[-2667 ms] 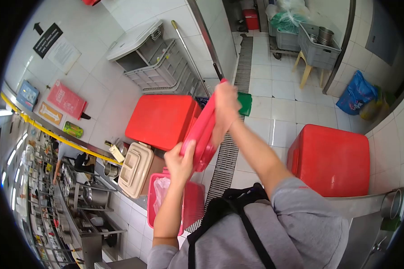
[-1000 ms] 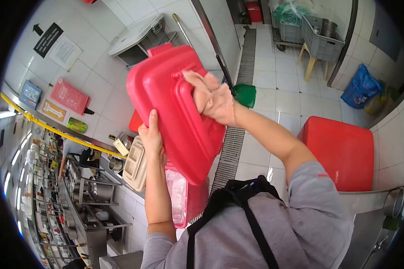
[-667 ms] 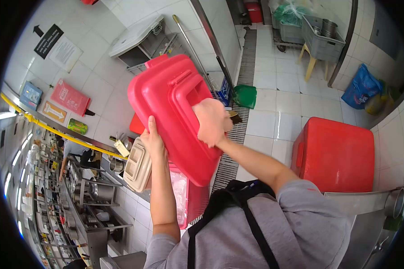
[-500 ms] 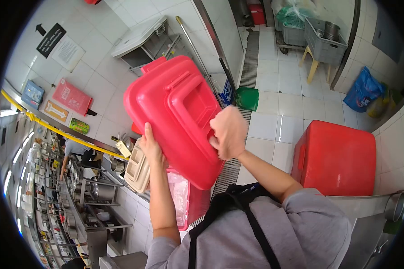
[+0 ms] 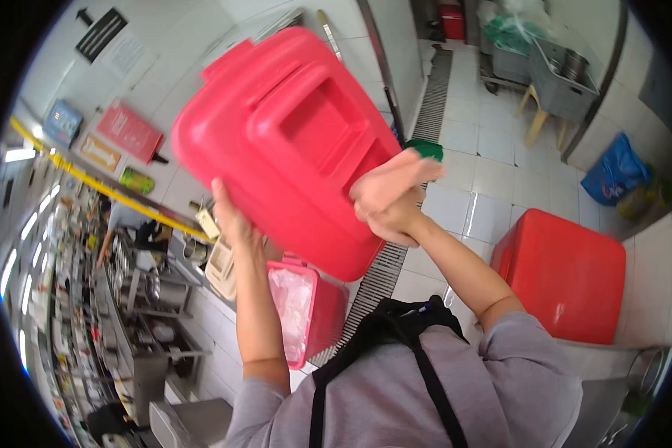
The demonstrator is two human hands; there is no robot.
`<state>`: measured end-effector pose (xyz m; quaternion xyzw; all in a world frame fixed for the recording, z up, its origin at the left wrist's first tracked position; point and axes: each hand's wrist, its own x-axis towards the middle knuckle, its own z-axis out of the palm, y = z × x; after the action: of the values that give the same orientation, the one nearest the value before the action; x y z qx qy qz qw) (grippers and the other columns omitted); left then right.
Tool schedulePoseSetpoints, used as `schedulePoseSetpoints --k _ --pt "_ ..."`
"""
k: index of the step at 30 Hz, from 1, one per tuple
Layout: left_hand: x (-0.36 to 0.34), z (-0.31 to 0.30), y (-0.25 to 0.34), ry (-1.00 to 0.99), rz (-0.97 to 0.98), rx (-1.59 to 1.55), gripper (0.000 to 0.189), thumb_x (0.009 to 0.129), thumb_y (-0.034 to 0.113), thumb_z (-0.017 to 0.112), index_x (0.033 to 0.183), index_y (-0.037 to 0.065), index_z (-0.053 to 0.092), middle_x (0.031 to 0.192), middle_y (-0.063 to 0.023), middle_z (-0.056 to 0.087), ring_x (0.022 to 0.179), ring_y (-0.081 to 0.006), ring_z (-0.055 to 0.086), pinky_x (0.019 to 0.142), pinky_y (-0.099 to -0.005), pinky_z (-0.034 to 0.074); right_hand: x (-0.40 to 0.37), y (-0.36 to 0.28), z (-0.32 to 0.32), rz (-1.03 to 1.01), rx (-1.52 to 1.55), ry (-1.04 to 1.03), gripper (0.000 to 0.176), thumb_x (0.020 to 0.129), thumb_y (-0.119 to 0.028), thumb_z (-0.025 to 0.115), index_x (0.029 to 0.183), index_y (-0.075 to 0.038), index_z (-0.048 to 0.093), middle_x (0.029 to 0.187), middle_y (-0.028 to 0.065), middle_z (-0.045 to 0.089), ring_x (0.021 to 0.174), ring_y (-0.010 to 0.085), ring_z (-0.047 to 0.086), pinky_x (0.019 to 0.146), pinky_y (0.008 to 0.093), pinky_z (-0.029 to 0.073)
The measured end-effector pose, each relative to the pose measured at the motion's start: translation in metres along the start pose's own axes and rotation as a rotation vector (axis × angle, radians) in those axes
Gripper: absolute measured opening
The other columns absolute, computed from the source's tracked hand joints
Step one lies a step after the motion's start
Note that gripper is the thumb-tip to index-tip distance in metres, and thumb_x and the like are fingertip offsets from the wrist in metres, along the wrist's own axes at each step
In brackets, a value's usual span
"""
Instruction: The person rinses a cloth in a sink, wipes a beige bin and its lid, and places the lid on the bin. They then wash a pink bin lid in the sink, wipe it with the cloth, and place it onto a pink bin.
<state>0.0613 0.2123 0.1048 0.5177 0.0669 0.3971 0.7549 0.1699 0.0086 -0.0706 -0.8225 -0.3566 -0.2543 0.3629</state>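
Note:
A large pink-red plastic lid (image 5: 231,142) is held up at a tilt before me, its recessed handle side facing me. My left hand (image 5: 235,220) grips the lid's lower left edge, thumb on the face and other fingers hidden behind it. My right hand (image 5: 396,220) is closed around a pale pink cloth (image 5: 399,179), blurred, at the lid's right side near the recess. Below the lid stands an open pink bin (image 5: 328,306) containing whitish, translucent material that looks like ice or plastic. A beige compartment tray (image 5: 222,269) lies just left of the bin.
A red cooler-like box (image 5: 564,280) stands to my right. A floor drain grate (image 5: 384,276) runs past the bin. Gray crates (image 5: 564,82) and a blue bag (image 5: 614,170) are farther off. At left are steel shelves (image 5: 153,287) and another person (image 5: 127,216).
The lid has moved up and left, looking larger and closer. My right hand has shifted slightly, and the cloth in it shows more plainly. More of the open bin is visible.

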Motion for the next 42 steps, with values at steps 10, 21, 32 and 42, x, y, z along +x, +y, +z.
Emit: schedulePoseSetpoints --k 10,21,32,42 --pt "-0.018 0.004 -0.006 -0.070 0.053 0.063 0.025 0.086 0.022 0.058 0.090 -0.002 0.062 0.081 -0.0022 0.062 0.069 -0.0057 0.053 0.062 -0.0207 0.043 0.016 -0.006 0.020 -0.214 0.253 0.132 0.032 0.081 -0.021 0.048 0.110 -0.007 0.051 0.109 0.0082 0.051 0.099 0.0219 0.049 0.086 0.0299 0.039" --pt "0.014 -0.039 -0.002 0.209 0.087 0.110 0.034 0.083 0.036 0.060 0.081 0.003 0.062 0.069 -0.0013 0.060 0.055 -0.0063 0.050 0.050 -0.0217 0.040 -0.003 0.086 0.057 0.300 0.608 0.060 0.022 0.079 -0.020 0.057 0.088 0.000 0.056 0.081 0.0058 0.058 0.078 0.0245 0.055 0.075 0.0391 0.043" --pt "0.016 -0.028 0.009 0.087 0.140 -0.234 0.047 0.088 0.041 0.047 0.118 0.004 0.045 0.113 -0.0090 0.054 0.102 -0.0216 0.053 0.088 -0.0353 0.044 -0.053 -0.070 0.032 0.036 0.477 0.287 0.052 0.084 -0.024 0.044 0.127 0.004 0.034 0.133 0.0238 0.030 0.126 0.0374 0.024 0.104 0.0419 0.017" --pt "0.026 -0.073 0.029 -0.112 0.090 -0.276 0.052 0.090 0.046 0.040 0.124 0.008 0.042 0.116 -0.0088 0.053 0.104 -0.0210 0.052 0.088 -0.0358 0.044 0.079 0.022 -0.069 0.490 1.361 -0.240 0.039 0.086 -0.024 0.052 0.117 -0.001 0.044 0.105 0.0041 0.055 0.092 0.0111 0.053 0.079 0.0235 0.042"
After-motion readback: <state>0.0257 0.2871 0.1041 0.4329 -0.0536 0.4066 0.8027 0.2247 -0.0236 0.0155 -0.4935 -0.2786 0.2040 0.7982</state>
